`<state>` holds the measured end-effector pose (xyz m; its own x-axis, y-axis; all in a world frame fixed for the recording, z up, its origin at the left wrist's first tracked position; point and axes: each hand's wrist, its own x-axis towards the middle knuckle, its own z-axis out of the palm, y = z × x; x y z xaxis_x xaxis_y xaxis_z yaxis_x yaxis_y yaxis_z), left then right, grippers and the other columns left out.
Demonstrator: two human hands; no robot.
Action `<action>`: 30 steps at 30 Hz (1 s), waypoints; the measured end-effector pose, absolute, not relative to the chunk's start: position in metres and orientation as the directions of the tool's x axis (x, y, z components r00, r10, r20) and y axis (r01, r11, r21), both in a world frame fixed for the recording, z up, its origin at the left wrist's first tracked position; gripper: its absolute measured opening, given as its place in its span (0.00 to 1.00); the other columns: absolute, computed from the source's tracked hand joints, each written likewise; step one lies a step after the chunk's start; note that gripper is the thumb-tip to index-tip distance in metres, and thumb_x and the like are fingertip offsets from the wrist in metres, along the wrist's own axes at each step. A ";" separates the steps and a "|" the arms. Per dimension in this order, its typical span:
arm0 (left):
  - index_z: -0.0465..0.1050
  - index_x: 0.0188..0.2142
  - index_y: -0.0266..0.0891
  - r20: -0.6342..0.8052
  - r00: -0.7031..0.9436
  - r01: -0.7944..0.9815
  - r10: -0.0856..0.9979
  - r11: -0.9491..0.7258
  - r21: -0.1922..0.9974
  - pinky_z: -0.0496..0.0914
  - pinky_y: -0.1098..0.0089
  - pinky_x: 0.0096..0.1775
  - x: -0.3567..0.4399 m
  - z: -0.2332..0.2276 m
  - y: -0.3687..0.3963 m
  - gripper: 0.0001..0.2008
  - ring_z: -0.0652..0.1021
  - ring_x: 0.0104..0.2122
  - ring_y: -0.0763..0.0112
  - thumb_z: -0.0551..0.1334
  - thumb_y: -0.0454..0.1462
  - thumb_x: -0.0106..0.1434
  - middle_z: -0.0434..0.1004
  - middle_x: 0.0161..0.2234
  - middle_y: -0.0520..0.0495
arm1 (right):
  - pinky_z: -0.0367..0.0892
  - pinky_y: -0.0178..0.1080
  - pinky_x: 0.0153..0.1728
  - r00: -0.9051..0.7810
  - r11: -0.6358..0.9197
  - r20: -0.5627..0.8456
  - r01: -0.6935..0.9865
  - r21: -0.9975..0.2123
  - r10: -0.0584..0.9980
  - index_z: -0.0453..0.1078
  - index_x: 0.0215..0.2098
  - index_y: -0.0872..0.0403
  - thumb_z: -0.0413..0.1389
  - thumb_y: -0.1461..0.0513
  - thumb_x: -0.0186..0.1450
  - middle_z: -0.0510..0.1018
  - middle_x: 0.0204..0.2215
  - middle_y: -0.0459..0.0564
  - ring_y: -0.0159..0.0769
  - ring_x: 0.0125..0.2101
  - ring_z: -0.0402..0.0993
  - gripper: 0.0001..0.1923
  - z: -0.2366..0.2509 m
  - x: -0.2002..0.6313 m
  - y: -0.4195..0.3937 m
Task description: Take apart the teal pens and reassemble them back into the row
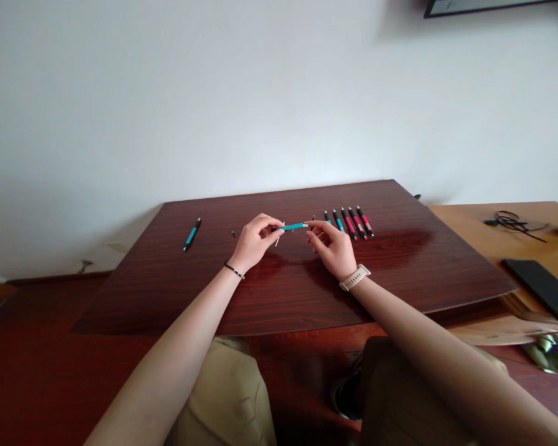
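Between my two hands, above the table, a teal pen barrel is held almost level. My left hand pinches its left end between thumb and fingers. At the opposite, whitish end is the index fingertip of my right hand, whose other fingers are curled. Just beyond my left fingertips lies a thin white stick-like piece, partly hidden. A tiny dark and teal piece rests left of my left hand. Behind my right index finger a small dark part shows, too small to name.
A teal and black pen lies at the table's left. Right of my right hand, several pens, teal and pink, lie in a row. On a lighter wooden surface at right are a black cable and a flat black object.
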<state>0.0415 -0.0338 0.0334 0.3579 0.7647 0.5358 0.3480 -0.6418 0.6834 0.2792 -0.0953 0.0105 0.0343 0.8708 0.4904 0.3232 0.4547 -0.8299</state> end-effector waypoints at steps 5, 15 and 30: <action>0.83 0.43 0.43 0.543 0.350 0.355 0.763 -0.644 0.677 0.73 0.68 0.39 0.041 0.033 -0.032 0.06 0.80 0.41 0.66 0.69 0.40 0.70 0.82 0.43 0.46 | 0.71 0.37 0.29 0.020 0.444 0.475 0.325 -0.835 0.880 0.77 0.55 0.51 0.60 0.51 0.74 0.82 0.33 0.47 0.33 0.26 0.76 0.18 0.009 0.279 -0.095; 0.83 0.43 0.43 0.536 0.350 0.360 0.768 -0.639 0.680 0.74 0.67 0.39 0.041 0.034 -0.032 0.08 0.80 0.41 0.65 0.68 0.42 0.70 0.82 0.43 0.45 | 0.72 0.37 0.30 0.006 0.437 0.466 0.331 -0.836 0.885 0.77 0.57 0.51 0.60 0.51 0.73 0.83 0.33 0.48 0.34 0.27 0.76 0.18 0.008 0.280 -0.094; 0.83 0.44 0.43 0.536 0.345 0.358 0.771 -0.635 0.684 0.74 0.67 0.40 0.041 0.033 -0.033 0.08 0.80 0.41 0.65 0.68 0.43 0.70 0.82 0.44 0.45 | 0.69 0.37 0.29 -0.044 0.455 0.469 0.336 -0.825 0.882 0.77 0.57 0.51 0.59 0.53 0.74 0.83 0.33 0.47 0.34 0.26 0.74 0.17 0.009 0.279 -0.095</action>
